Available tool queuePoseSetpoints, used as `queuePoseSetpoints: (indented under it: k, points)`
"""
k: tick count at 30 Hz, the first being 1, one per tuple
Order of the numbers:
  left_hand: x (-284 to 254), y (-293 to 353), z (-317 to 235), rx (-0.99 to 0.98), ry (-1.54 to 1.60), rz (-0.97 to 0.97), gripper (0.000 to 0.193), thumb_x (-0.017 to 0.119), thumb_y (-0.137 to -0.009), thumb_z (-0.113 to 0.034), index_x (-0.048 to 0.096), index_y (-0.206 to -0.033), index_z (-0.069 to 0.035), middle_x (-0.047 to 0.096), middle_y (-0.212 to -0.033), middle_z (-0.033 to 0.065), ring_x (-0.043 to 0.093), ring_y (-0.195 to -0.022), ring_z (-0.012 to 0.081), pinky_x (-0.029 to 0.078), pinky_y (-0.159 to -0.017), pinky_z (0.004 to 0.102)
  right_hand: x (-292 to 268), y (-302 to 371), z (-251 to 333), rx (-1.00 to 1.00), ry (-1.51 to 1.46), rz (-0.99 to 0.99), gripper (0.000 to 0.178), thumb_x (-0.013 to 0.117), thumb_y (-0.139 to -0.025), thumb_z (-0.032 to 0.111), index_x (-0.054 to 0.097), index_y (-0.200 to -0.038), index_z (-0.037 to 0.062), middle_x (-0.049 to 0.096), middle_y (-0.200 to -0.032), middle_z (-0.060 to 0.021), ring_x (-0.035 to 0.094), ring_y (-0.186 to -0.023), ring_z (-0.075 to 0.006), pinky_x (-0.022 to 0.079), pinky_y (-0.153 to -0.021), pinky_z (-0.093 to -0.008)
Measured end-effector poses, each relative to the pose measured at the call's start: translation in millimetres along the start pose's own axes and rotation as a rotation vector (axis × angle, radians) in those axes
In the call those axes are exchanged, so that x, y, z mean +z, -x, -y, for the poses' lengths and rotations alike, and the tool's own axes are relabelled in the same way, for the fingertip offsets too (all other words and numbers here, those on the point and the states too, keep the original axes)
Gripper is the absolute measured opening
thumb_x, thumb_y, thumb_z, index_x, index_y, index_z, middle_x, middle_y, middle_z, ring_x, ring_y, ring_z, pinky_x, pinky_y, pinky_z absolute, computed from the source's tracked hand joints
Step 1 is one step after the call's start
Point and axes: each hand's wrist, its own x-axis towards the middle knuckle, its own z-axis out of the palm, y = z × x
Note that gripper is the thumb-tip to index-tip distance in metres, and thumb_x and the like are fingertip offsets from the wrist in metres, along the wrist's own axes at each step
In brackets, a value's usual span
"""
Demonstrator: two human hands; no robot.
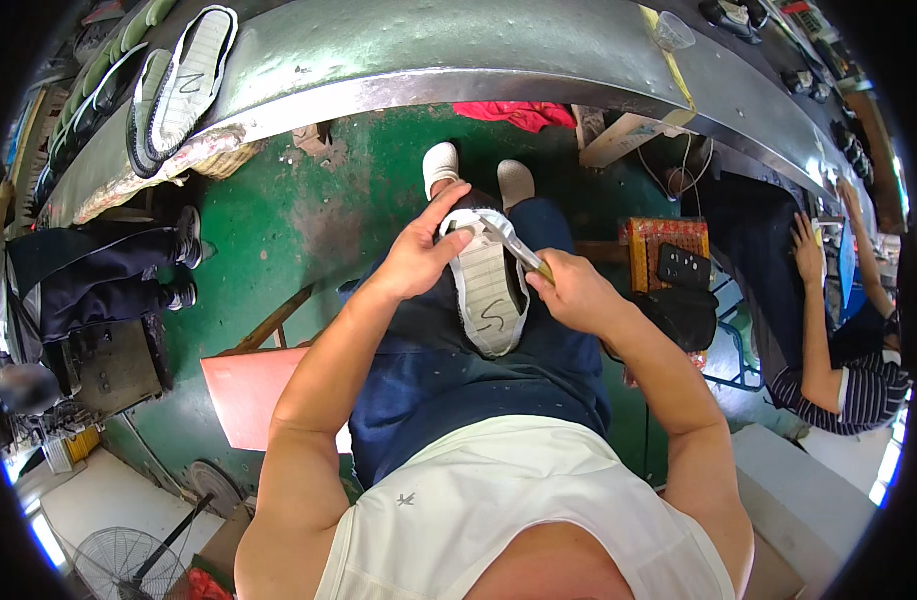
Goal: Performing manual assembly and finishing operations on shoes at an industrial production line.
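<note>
Left hand (418, 255): partly open, fingers stretched out along the upper left edge of the shoe (490, 290), thumb pressed on its bottom near the far end; it has hold of the shoe there. Right hand (575, 290): closed around the handle of a metal hand tool (515, 243), just right of the shoe; fingers curled in, underside of grip hidden. Tool slants up and left from the fist, its metal head at the shoe's far end, close to the left thumb. Exact contact point too small to tell.

Shoe lies between the two hands, bottom side up, long axis roughly pointing away from the body. Far end sits between left thumb and tool head; near end is below both hands, over the lap of the blue trousers (403, 390). Pale insole surface, white rim around it, dark curved mark toward the near end.

Around: metal bench (428, 50) beyond the feet, with more pale-bottomed shoes (188, 85) at its left; white clogs (440, 163) on the green floor (323, 200); pink board (243, 397) left of the left forearm; black bag (681, 318) right of the right hand. Co-worker in a striped top (868, 398) at far right, hands well apart from the shoe.
</note>
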Motion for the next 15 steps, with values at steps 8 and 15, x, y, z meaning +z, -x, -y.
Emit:
queuePoseSetpoints:
  k: [8,15]
  points:
    - [18,11,-29,-0.240,0.204,-0.220,0.048,0.066,-0.097,-0.015,0.055,-0.142,-0.002,0.058,-0.138,0.0158,0.055,-0.126,0.0236,0.041,-0.109,0.0346,-38,29,26,-0.114,-0.017,0.270,0.025,0.063,-0.093,0.015,0.058,-0.111,-0.0021,0.066,-0.101,-0.0215,0.067,-0.086,-0.0409,0.052,-0.074,-0.0465]
    - [48,61,-99,0.420,-0.345,0.141,0.063,0.072,-0.089,-0.016,0.046,-0.143,0.002,0.046,-0.144,0.0267,0.047,-0.133,0.0423,0.037,-0.112,0.0454,1,39,14,-0.294,-0.686,-0.321,0.026,0.060,-0.098,0.017,0.052,-0.116,0.0005,0.063,-0.117,-0.0137,0.059,-0.102,-0.0185,0.047,-0.094,-0.0346]
